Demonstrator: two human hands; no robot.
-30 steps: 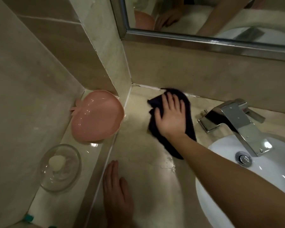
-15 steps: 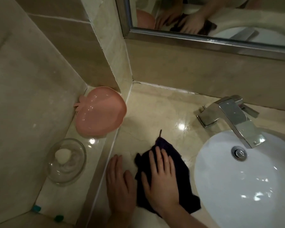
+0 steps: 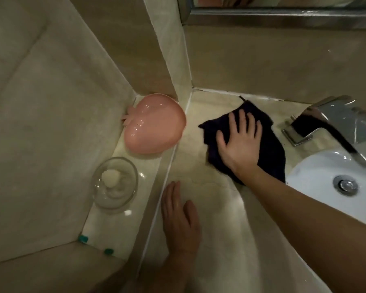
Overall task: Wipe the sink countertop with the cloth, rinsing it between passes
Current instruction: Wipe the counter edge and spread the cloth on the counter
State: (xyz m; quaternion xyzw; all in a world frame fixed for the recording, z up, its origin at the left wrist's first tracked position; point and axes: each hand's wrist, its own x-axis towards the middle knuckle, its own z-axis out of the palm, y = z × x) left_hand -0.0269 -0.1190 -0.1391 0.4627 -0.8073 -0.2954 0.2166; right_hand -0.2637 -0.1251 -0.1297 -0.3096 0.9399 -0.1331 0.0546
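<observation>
Mid-pass: right hand [image 3: 240, 142], fingers spread, presses dark navy cloth [image 3: 270, 149] flat at 1 o'clock on beige marble countertop [image 3: 216, 199]. Left hand [image 3: 181, 218] flat at 6. Rinse and more passes prob. left.

**What the view keeps back**

Under the flat fingers [image 3: 244, 121] of the right hand [image 3: 238, 142], the middle of the dark cloth [image 3: 270, 149] is covered. Right of those fingers, the faucet [image 3: 334, 125] smears into blur and the sink basin [image 3: 317, 180] runs off the edge. Above them, only a strip of mirror [image 3: 283, 9] shows.
</observation>
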